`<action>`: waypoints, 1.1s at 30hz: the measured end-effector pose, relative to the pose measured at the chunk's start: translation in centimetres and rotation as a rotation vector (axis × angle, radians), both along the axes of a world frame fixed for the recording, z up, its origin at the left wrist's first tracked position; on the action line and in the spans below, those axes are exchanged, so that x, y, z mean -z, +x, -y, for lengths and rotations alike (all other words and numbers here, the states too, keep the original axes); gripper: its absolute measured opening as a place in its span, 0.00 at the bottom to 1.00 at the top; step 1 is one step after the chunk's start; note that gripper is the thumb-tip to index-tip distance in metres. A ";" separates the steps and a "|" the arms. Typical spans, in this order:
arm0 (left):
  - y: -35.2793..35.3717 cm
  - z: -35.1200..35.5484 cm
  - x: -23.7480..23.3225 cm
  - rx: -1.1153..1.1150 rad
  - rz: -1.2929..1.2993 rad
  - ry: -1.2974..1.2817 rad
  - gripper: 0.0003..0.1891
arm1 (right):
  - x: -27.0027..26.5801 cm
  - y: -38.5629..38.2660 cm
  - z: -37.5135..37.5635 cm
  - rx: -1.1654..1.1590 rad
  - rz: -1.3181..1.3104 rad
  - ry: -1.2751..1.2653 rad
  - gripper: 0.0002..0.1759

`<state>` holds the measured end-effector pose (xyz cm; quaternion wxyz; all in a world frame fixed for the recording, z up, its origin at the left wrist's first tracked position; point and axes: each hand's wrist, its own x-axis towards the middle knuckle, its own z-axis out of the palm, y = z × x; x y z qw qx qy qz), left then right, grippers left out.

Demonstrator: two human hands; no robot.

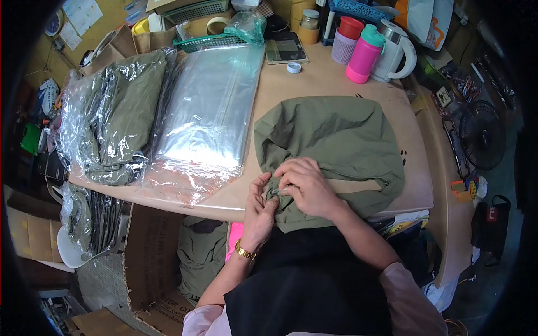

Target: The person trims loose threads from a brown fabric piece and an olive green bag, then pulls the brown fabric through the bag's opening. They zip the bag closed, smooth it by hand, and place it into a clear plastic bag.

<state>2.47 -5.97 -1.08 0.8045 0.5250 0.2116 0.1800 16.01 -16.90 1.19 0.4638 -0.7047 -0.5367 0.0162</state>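
An olive-green garment (pixel 330 129) lies spread and crumpled on the table in front of me. My left hand (pixel 260 204) is closed on its near left edge, thumb and fingers pinching bunched cloth. Close against it, my right hand (pixel 305 187) pinches the same spot from above, its fingertips meeting the left thumb. A small greyish bit shows between the fingertips, too small to name. To the right of my right hand, a long opening in the garment lets the tan tabletop show through.
Clear plastic bags (pixel 204 106) lie flat on the table (pixel 280 84), left of the garment. Further left are bagged olive garments (pixel 126 106). A pink bottle (pixel 363 59), a kettle (pixel 392 53) and a white cap (pixel 293 68) stand behind. A cardboard box (pixel 151 257) sits below the front edge.
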 end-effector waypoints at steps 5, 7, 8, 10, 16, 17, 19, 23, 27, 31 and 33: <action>0.0 -0.6 1.2 0.065 0.021 0.019 0.31 | 1.2 -0.4 -0.6 0.070 -0.056 -0.123 0.04; 0.0 -0.7 1.5 0.051 0.011 0.061 0.30 | 1.8 -0.4 -0.9 0.101 -0.061 -0.101 0.05; -0.1 -0.6 1.4 0.041 -0.001 0.099 0.30 | 1.9 -0.4 -1.0 0.137 -0.069 -0.082 0.05; -0.6 -0.8 0.3 0.079 -0.008 0.037 0.30 | 1.7 0.8 -0.8 0.241 -0.193 -0.064 0.05; -2.6 -3.8 -7.5 -0.310 -0.103 1.289 0.19 | -5.7 3.2 6.3 0.266 -0.012 -0.032 0.03; -2.5 -3.8 -8.3 -0.298 -0.074 1.432 0.15 | -6.7 3.2 7.4 0.217 0.039 -0.135 0.03; -1.3 -1.8 -7.5 0.173 0.194 1.272 0.12 | -6.9 2.5 8.9 0.150 0.043 -0.216 0.02; 0.4 3.7 -5.4 0.517 0.176 1.276 0.13 | -5.0 1.4 10.0 0.041 0.383 -0.518 0.03; 0.5 3.7 -2.0 0.728 0.174 1.297 0.14 | -2.1 4.2 8.2 0.236 0.057 -0.470 0.03; 0.6 3.7 -2.9 0.620 0.180 1.187 0.12 | 0.8 6.9 3.7 0.195 -0.586 0.016 0.03; 1.5 3.3 -3.6 0.438 0.168 1.146 0.12 | 1.6 6.4 1.9 0.114 -0.773 0.167 0.02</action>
